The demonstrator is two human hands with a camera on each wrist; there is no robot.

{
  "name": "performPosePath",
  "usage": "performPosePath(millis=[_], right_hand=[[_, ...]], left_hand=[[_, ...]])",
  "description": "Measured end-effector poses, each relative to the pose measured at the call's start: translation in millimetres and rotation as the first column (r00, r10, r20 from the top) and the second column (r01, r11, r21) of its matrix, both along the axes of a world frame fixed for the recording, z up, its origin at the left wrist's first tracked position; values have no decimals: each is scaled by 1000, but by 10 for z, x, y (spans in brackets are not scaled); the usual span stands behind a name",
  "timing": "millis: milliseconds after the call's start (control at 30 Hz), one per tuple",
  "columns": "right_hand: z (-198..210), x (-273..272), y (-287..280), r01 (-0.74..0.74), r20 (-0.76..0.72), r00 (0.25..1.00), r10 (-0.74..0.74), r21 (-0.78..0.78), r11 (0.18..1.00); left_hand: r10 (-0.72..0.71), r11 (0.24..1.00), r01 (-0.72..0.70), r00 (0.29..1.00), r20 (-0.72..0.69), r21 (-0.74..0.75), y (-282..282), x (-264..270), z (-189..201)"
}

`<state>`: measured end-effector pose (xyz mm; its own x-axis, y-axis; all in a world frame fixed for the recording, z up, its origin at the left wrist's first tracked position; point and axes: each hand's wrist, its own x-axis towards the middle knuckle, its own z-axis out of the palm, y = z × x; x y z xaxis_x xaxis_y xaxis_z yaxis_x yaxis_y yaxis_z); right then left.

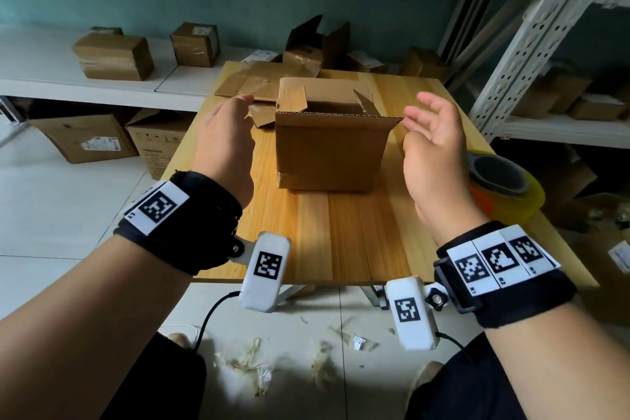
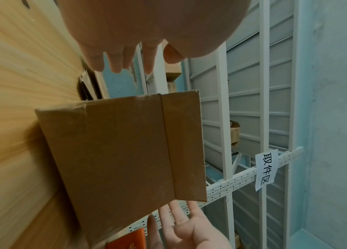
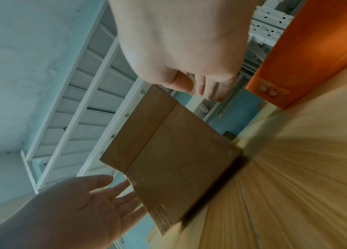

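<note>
1. Head view: the box (image 1: 329, 150) stands open in the middle of the table (image 1: 341, 239), flaps (image 1: 292, 96) up; tape (image 1: 504, 186) lies to its right.
2. Our left hand (image 1: 223, 143) and right hand (image 1: 433, 153) flank it, fingers spread and loose, holding nothing.
3. We judge the closing step begins; next, both hands must fold the flaps inward evenly.

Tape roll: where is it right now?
In the head view, the tape roll lies at the right edge of the table, just right of the right hand, with the open cardboard box further left.
</note>
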<state>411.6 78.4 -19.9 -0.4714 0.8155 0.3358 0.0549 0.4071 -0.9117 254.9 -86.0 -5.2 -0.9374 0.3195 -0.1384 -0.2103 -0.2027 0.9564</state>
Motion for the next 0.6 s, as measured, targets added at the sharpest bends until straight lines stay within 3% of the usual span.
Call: performPosePath(millis=[267,433,600], right_hand=[[11,73,-14,17,22,1000,-17,-23,1000],[4,60,-91,-62,113,991,72,-93,994],[-49,-19,-144,-86,141,984,111,-171,981]], left_hand=[[-69,997,69,997,-15,-27,-44,111,-18],[-166,985,166,986,-3,-42,-48,132,-61],[-169,983,169,986,-1,-78,-34,99,-78]])
